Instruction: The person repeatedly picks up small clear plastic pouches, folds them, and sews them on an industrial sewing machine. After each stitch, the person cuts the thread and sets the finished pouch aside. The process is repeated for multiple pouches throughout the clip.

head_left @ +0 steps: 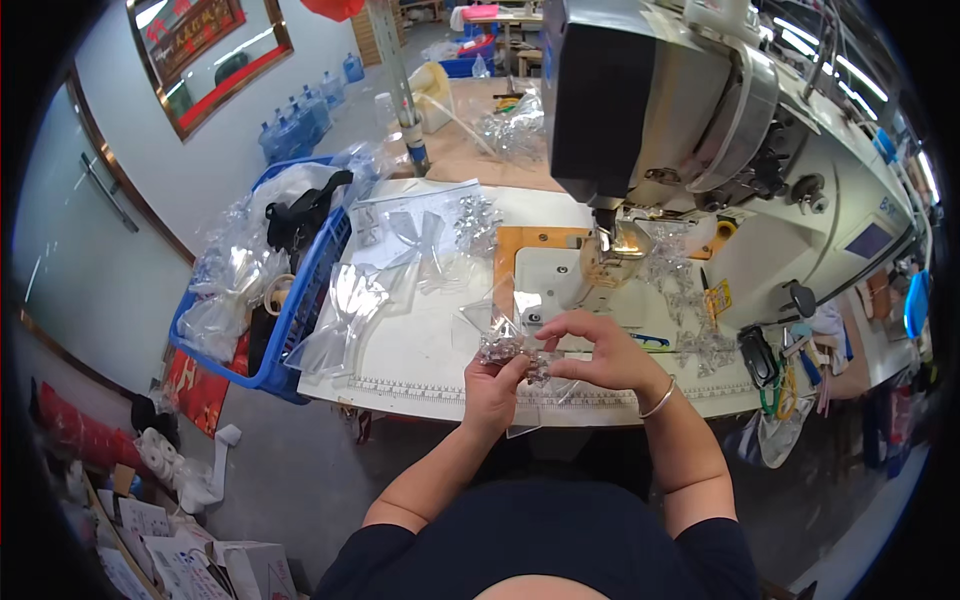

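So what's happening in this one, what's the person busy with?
A person sits at a sewing machine, holding a small clear, glittery plastic piece with both hands just in front of the needle area. The left hand grips it from below, and the right hand pinches it from above. More clear plastic pieces lie on the table, and a blue basket of them stands to the left.

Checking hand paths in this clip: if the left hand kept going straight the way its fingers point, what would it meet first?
The left hand points up and away from the body, its fingers already on the clear plastic piece held with the right hand. Beyond that, probably the sewing machine's presser foot area, though depth is unclear.
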### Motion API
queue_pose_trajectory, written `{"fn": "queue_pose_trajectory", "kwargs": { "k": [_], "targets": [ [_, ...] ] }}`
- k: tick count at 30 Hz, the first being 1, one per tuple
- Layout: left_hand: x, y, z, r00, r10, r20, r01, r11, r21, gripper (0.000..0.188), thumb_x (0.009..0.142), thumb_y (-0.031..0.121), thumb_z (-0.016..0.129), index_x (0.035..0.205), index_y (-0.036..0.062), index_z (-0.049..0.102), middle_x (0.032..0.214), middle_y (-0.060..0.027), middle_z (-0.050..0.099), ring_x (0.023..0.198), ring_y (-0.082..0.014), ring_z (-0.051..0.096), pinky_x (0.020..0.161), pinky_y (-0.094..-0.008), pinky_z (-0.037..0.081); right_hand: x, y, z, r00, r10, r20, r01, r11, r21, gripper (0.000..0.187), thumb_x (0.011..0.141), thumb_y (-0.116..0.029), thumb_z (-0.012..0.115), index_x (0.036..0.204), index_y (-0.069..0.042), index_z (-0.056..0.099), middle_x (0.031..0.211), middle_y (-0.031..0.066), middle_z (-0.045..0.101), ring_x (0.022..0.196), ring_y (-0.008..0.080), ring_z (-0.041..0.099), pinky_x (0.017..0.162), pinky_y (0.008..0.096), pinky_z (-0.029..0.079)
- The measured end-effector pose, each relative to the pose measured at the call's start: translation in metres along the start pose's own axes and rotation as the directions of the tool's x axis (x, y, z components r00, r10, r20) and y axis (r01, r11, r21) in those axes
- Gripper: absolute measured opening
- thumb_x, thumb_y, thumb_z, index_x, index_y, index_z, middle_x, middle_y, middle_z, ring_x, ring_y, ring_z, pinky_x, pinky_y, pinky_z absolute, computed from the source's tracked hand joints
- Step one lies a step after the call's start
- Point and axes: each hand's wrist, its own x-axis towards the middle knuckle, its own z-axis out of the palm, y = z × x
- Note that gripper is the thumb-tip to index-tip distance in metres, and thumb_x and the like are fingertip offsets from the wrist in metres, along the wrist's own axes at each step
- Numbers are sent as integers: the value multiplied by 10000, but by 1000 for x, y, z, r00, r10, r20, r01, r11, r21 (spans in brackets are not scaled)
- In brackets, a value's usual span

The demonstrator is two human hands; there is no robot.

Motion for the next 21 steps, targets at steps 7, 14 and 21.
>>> {"fn": "queue_pose_trajectory", "kwargs": {
  "k": [7, 14, 21],
  "targets": [
    [-1, -2, -3, 999, -16, -43, 18, 999, 47, 230, 832, -39, 600, 1060, -21, 577, 949, -82, 636, 840, -137, 614, 756, -282, 505, -2, 1, 4, 997, 79, -5, -79, 997, 10, 309, 718, -186, 763, 990, -79, 660, 741, 9, 610, 749, 134, 573, 742, 280, 446],
    [2, -7, -8, 997, -2, -83, 11, 994, 111, 205, 836, -13, 612, 1037, -6, 574, 920, -68, 633, 824, -136, 613, 732, -289, 513, -6, 4, 8, 990, -64, -128, 41, 984, -176, 406, 700, -228, 772, 1057, -102, 624, 994, 52, 591, 912, 227, 554, 851, 344, 428],
    [26, 4, -3, 955, -166, -246, 146, 984, -98, 134, 841, 42, 629, 943, 70, 547, 855, -23, 591, 745, -126, 584, 679, -281, 512, -33, 12, 24, 880, -472, -58, 248, 559, -792, 506, 675, -314, 769, 1104, -136, 565, 1178, 41, 489, 1120, 240, 466, 1020, 525, 278]
  ]
}}
